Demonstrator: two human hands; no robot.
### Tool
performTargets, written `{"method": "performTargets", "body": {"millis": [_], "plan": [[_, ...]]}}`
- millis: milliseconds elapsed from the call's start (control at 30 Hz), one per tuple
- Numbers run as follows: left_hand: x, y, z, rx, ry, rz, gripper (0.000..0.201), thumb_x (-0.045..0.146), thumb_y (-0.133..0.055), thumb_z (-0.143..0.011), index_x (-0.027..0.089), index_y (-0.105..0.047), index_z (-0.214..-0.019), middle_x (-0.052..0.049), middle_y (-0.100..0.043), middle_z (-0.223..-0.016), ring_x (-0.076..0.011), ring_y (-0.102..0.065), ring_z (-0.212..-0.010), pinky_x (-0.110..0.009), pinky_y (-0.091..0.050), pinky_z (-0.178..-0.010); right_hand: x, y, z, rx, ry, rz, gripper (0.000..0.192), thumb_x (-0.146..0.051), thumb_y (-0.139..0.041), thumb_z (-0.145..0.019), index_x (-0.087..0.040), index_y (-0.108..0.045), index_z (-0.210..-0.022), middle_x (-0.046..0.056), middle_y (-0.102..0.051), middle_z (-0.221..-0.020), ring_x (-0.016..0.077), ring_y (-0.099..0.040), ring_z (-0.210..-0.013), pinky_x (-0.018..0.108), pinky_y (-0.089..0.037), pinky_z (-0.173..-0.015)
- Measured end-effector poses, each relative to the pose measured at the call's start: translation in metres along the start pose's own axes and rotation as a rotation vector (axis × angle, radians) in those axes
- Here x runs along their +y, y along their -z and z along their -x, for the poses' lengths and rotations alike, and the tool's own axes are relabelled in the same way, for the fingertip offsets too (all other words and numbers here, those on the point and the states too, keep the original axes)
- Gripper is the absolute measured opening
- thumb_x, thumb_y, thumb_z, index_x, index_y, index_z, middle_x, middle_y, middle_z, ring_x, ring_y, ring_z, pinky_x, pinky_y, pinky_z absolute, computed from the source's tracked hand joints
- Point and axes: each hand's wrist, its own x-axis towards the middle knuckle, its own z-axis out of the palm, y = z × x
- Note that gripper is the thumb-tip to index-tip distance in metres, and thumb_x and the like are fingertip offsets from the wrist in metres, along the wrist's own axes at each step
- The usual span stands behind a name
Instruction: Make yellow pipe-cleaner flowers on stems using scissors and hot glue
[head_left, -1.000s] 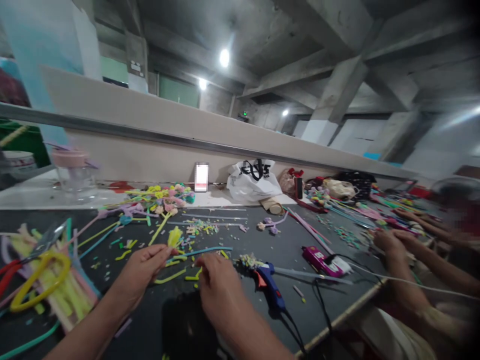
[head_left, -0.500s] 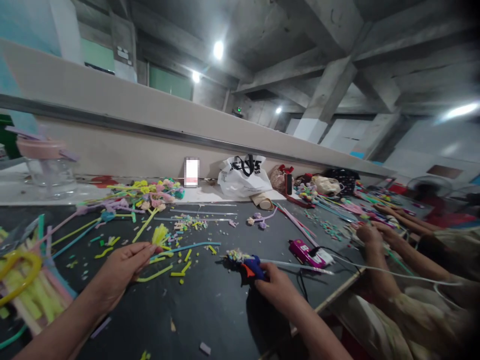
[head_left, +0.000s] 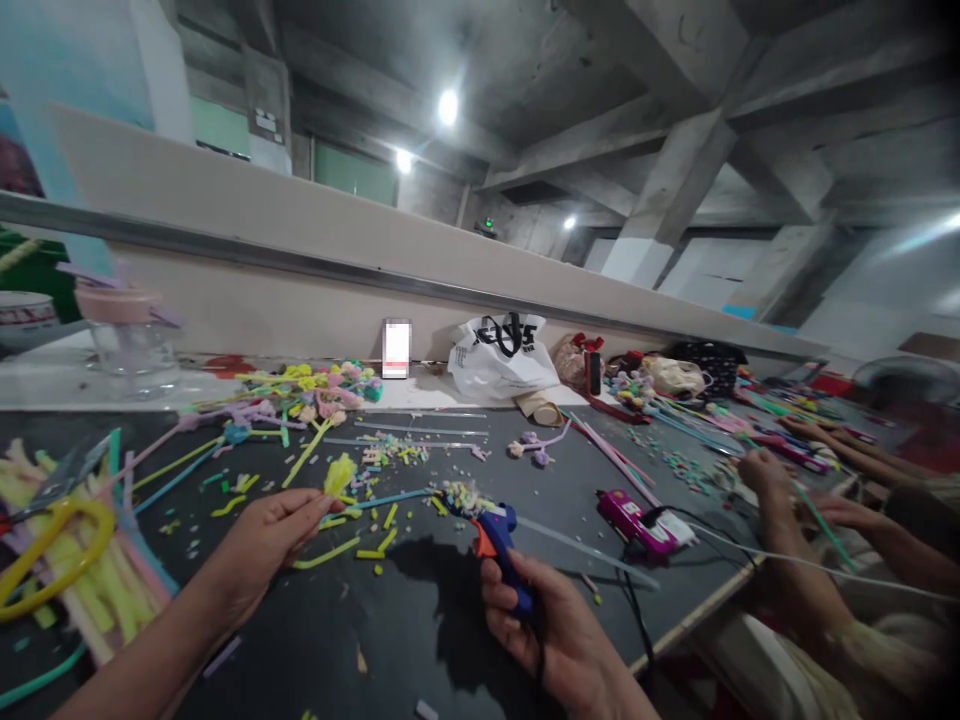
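Between the thumb and fingers of my left hand (head_left: 281,530) is a small yellow fuzzy flower (head_left: 341,474), its petals pointing up. My right hand (head_left: 536,615) is wrapped round the handle of a blue glue gun (head_left: 504,545) with an orange trigger. The gun's nozzle points left, close to a clump of multicoloured bits (head_left: 463,496). A blue fuzzy stem (head_left: 397,498) lies on the dark table between the hands. Short yellow cut pieces (head_left: 386,540) are scattered near my left hand. Clear glue sticks (head_left: 585,552) lie behind the gun.
Yellow-handled scissors (head_left: 56,550) rest on a bundle of fuzzy stems (head_left: 105,590) at left. A magenta power strip (head_left: 637,522) with cords lies right. Behind stand a lidded jar (head_left: 131,345), a phone (head_left: 396,348) and a white bag (head_left: 502,360). A co-worker's hands (head_left: 765,475) are at far right.
My right hand has lifted the glue gun off the table, its grip now wrapped round the handle. The left hand still holds the yellow flower. The view has shifted slightly left.
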Motion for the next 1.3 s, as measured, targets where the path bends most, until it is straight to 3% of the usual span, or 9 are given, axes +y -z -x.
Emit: {"method": "performTargets", "body": {"millis": [100, 233, 367, 467, 600, 767, 933, 1300], "plan": [[0.006, -0.003, 0.002, -0.075, 0.003, -0.049, 0.045, 0.056, -0.051, -0.071, 0.014, -0.064, -0.081, 0.009, -0.022, -0.047, -0.0073, -0.018, -0.042, -0.019, -0.011, -0.042, 0.008, -0.011, -0.002, 0.001, 0.027, 0.043, 0.012, -0.024, -0.060, -0.077, -0.012, -0.060, -0.078, 0.000, -0.054, -0.068, 0.0051, -0.046, -0.053, 0.016, -0.038, -0.051], [0.015, -0.008, 0.006, 0.002, -0.060, -0.209, 0.041, 0.051, -0.052, -0.071, 0.013, -0.067, -0.076, 0.007, -0.031, -0.047, -0.0090, -0.026, -0.046, -0.020, -0.017, -0.044, 0.017, -0.030, -0.003, 0.076, 0.128, 0.191, 0.018, -0.027, -0.064, -0.074, -0.015, -0.062, -0.087, 0.001, -0.057, -0.073, 0.0066, -0.046, -0.055, 0.018, -0.040, -0.054], [0.018, -0.011, 0.007, 0.045, -0.141, -0.347, 0.035, 0.044, -0.050, -0.072, 0.015, -0.070, -0.072, 0.003, -0.044, -0.050, -0.0118, -0.037, -0.052, -0.020, -0.025, -0.049, 0.027, -0.044, -0.004, 0.163, 0.291, 0.508, 0.040, -0.038, -0.068, -0.068, -0.015, -0.062, -0.100, -0.001, -0.053, -0.054, 0.0098, -0.042, -0.049, 0.018, -0.033, -0.045], [0.019, -0.012, 0.007, 0.060, -0.159, -0.373, 0.033, 0.040, -0.048, -0.072, 0.016, -0.071, -0.068, 0.002, -0.050, -0.052, -0.0138, -0.043, -0.056, -0.021, -0.029, -0.052, 0.035, -0.048, -0.005, 0.223, 0.404, 0.652, 0.046, -0.041, -0.072, -0.061, -0.017, -0.064, -0.099, 0.000, -0.054, -0.056, 0.0130, -0.045, -0.055, 0.021, -0.037, -0.053], [0.020, -0.013, 0.008, 0.034, -0.153, -0.366, 0.032, 0.037, -0.047, -0.072, 0.015, -0.070, -0.067, 0.002, -0.051, -0.053, -0.0142, -0.044, -0.057, -0.021, -0.029, -0.053, 0.043, -0.051, -0.006, 0.206, 0.458, 0.808, 0.047, -0.044, -0.071, -0.060, -0.024, -0.063, -0.102, 0.001, -0.056, -0.064, 0.0165, -0.047, -0.062, 0.025, -0.040, -0.059], [0.021, -0.014, 0.009, 0.013, -0.156, -0.376, 0.032, 0.036, -0.045, -0.072, 0.014, -0.068, -0.063, 0.003, -0.044, -0.048, -0.0119, -0.036, -0.050, -0.021, -0.024, -0.048, 0.048, -0.052, -0.010, 0.220, 0.472, 0.961, 0.043, -0.050, -0.064, -0.066, -0.027, -0.063, -0.101, 0.003, -0.060, -0.081, 0.0183, -0.048, -0.068, 0.027, -0.041, -0.063], [0.019, -0.015, 0.009, 0.025, -0.192, -0.411, 0.031, 0.032, -0.043, -0.072, 0.015, -0.063, -0.056, 0.003, -0.045, -0.050, -0.0115, -0.037, -0.052, -0.020, -0.025, -0.049, 0.053, -0.048, -0.015, 0.226, 0.515, 1.046, 0.040, -0.051, -0.059, -0.069, -0.024, -0.063, -0.098, 0.001, -0.058, -0.075, 0.0172, -0.047, -0.066, 0.026, -0.038, -0.062], [0.020, -0.013, 0.009, -0.002, -0.221, -0.445, 0.031, 0.033, -0.042, -0.073, 0.018, -0.037, -0.046, 0.005, -0.028, -0.050, -0.0109, -0.031, -0.053, -0.021, -0.021, -0.049, 0.054, -0.041, -0.019, 0.224, 0.527, 1.157, 0.032, -0.044, -0.058, -0.071, -0.023, -0.064, -0.095, 0.003, -0.059, -0.077, 0.0193, -0.050, -0.069, 0.028, -0.039, -0.065]]}}
